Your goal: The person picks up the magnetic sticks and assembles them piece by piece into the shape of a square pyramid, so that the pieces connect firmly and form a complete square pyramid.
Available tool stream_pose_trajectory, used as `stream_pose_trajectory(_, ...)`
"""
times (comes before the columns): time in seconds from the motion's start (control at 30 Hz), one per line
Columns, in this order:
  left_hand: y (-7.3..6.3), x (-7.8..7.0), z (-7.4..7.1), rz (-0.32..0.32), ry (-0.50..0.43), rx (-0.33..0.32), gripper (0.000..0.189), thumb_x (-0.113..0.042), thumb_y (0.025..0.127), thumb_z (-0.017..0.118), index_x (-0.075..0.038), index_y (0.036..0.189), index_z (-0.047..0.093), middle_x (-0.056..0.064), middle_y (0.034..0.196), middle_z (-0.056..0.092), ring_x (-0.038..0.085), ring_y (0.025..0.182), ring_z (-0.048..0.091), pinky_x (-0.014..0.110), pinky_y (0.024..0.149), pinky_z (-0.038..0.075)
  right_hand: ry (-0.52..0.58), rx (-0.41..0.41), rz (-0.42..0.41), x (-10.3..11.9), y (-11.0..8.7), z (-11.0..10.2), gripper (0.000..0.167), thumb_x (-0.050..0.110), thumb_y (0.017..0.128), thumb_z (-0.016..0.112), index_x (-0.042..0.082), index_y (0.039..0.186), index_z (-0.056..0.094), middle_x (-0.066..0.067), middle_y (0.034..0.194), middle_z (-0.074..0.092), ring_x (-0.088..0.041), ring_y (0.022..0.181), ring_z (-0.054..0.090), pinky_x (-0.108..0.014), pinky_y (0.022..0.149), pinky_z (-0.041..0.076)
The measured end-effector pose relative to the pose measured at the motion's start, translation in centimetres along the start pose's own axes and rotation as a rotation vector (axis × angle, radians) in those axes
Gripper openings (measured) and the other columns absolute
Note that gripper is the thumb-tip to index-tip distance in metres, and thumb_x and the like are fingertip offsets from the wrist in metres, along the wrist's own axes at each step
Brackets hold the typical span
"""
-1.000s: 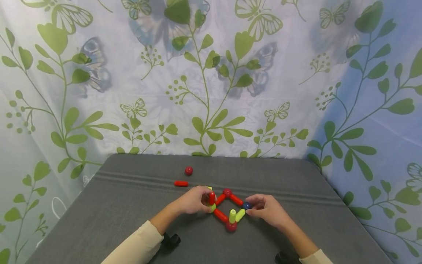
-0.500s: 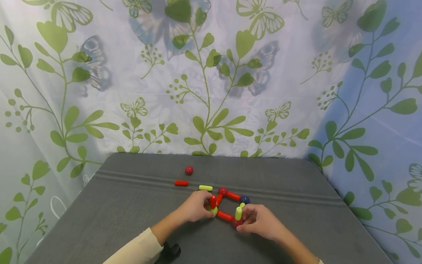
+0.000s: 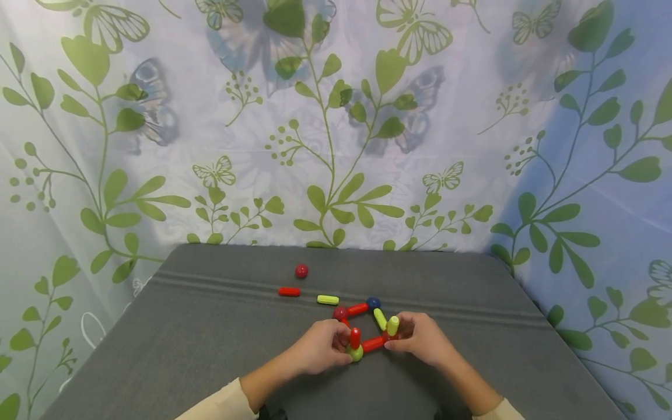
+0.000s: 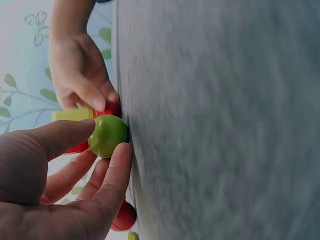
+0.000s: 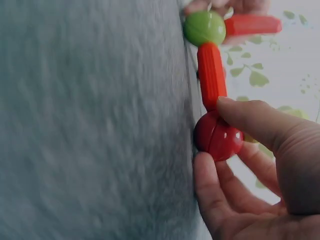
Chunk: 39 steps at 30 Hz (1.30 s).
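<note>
A four-sided frame of balls and rods lies between both hands. My left hand (image 3: 322, 348) pinches its green ball (image 4: 108, 136), from which a red rod (image 3: 355, 338) stands upright. My right hand (image 3: 422, 338) holds the near red ball (image 5: 220, 137) between thumb and fingers, the thumb tip at the end of the red rod (image 5: 211, 75) joining it to the green ball. Above that red ball stands a yellow-green rod (image 3: 392, 325). At the far side are a blue ball (image 3: 373, 303) and another red ball (image 3: 340, 314), with a red rod (image 3: 358, 310) between them.
Beyond the frame, to the left, lie a loose yellow-green rod (image 3: 328, 300), a loose red rod (image 3: 289, 291) and a loose red ball (image 3: 301, 270) on the grey table (image 3: 157, 350). A patterned curtain (image 3: 336, 116) hangs behind the table's back edge.
The frame has turned counterclockwise on the table: the blue ball went from right to far side, the green ball from left to near. My right hand shifted from the blue ball to a red one.
</note>
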<state>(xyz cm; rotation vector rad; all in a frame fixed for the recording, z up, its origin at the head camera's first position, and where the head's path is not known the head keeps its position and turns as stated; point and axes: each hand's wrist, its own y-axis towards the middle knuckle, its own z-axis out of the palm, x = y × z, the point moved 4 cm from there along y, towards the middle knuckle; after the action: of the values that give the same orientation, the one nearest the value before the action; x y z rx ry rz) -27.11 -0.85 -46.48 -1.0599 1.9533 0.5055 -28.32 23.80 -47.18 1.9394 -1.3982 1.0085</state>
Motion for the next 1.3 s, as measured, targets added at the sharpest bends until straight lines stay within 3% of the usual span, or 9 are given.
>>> stream_pose_trajectory(0.3,-0.2,-1.0,1.5,0.022,-0.088,0.054,0.031,0.000,0.081,0.082,-0.004,0.111,0.073,-0.003,0.092,0.066,0.001,0.079,0.065,0.016,0.073,0.055,0.036,0.013,-0.023,-1.4,1.0,-1.0,0.028,0.017,0.080,0.088,0.006,0.101,0.074,-0.009,0.097,0.077,-0.015,0.085,0.071,-0.025,0.071,0.057)
stream_pose_trajectory(0.57,-0.1,-0.7,0.6,0.040,-0.085,0.051,0.023,-0.001,0.087,0.077,-0.008,0.109,0.074,0.000,0.095,0.068,0.003,0.080,0.065,0.017,0.074,0.055,0.049,0.024,0.007,-1.7,1.3,-1.2,0.030,0.019,0.080,0.088,0.005,0.104,0.075,-0.009,0.099,0.077,-0.020,0.090,0.071,-0.025,0.073,0.056)
stream_pose_trajectory(0.77,0.5,-0.3,-1.5,0.110,0.011,-0.041,0.016,-0.010,0.096,0.070,-0.008,0.111,0.074,-0.003,0.096,0.068,0.005,0.083,0.062,0.021,0.075,0.053,0.060,0.030,0.012,-1.7,1.3,-1.2,0.031,0.019,0.081,0.088,0.005,0.105,0.074,-0.009,0.099,0.076,-0.020,0.090,0.070,-0.026,0.073,0.057)
stream_pose_trajectory(0.97,1.5,0.4,-4.0,0.159,0.087,-0.165,0.016,-0.012,0.098,0.068,-0.008,0.112,0.073,-0.005,0.097,0.068,0.009,0.086,0.062,0.023,0.078,0.054,0.072,0.026,0.017,-1.8,1.3,-1.3,0.032,0.019,0.081,0.088,0.004,0.106,0.074,-0.010,0.100,0.076,-0.020,0.090,0.071,-0.026,0.073,0.057)
stream_pose_trajectory(1.1,2.1,1.0,-5.5,0.162,0.114,-0.226,0.016,-0.010,0.098,0.068,-0.008,0.112,0.073,-0.002,0.096,0.067,0.012,0.085,0.062,0.025,0.078,0.055,0.067,0.021,0.016,-1.7,1.3,-1.4,0.033,0.019,0.080,0.088,0.003,0.106,0.074,-0.010,0.099,0.076,-0.018,0.088,0.071,-0.026,0.072,0.057)
stream_pose_trajectory(1.3,3.2,1.8,-6.5,0.136,0.142,-0.260,0.016,-0.010,0.097,0.069,-0.005,0.112,0.073,0.000,0.097,0.068,0.014,0.088,0.062,0.031,0.083,0.056,0.078,0.011,0.021,-1.5,1.2,-1.4,0.033,0.017,0.081,0.087,0.002,0.108,0.074,-0.010,0.101,0.077,-0.018,0.090,0.071,-0.026,0.073,0.057)
